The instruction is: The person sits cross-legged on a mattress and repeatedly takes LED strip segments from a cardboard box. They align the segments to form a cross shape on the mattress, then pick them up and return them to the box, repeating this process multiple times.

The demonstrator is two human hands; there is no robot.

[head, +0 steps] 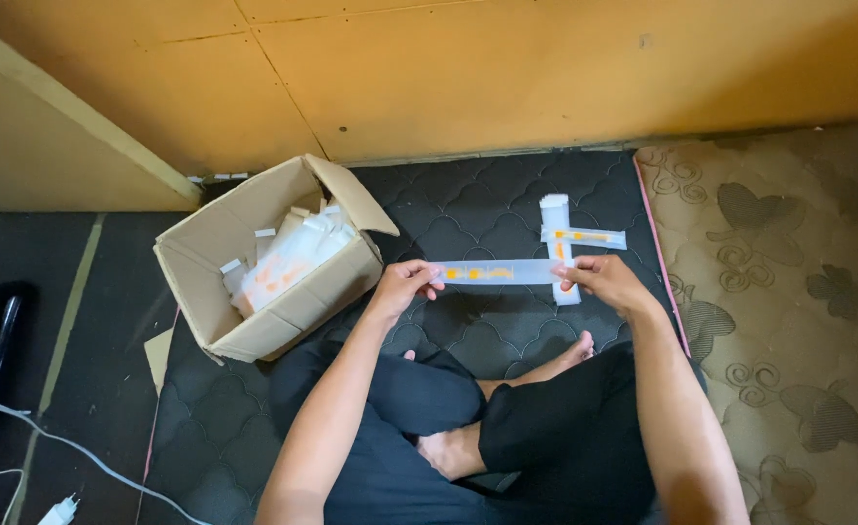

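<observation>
Hands (405, 282) on translucent orange-marked strip packet (492, 273)

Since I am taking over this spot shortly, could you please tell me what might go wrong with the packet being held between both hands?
1. The long clear packet is pinched only at its ends by the left hand and right hand, so it might sag or slip from either grip.
2. Two similar packets lie crossed on the dark mattress just beyond the right hand; a sweep could scatter them.
3. The cardboard box looks full, so added packets may spill out.
</observation>
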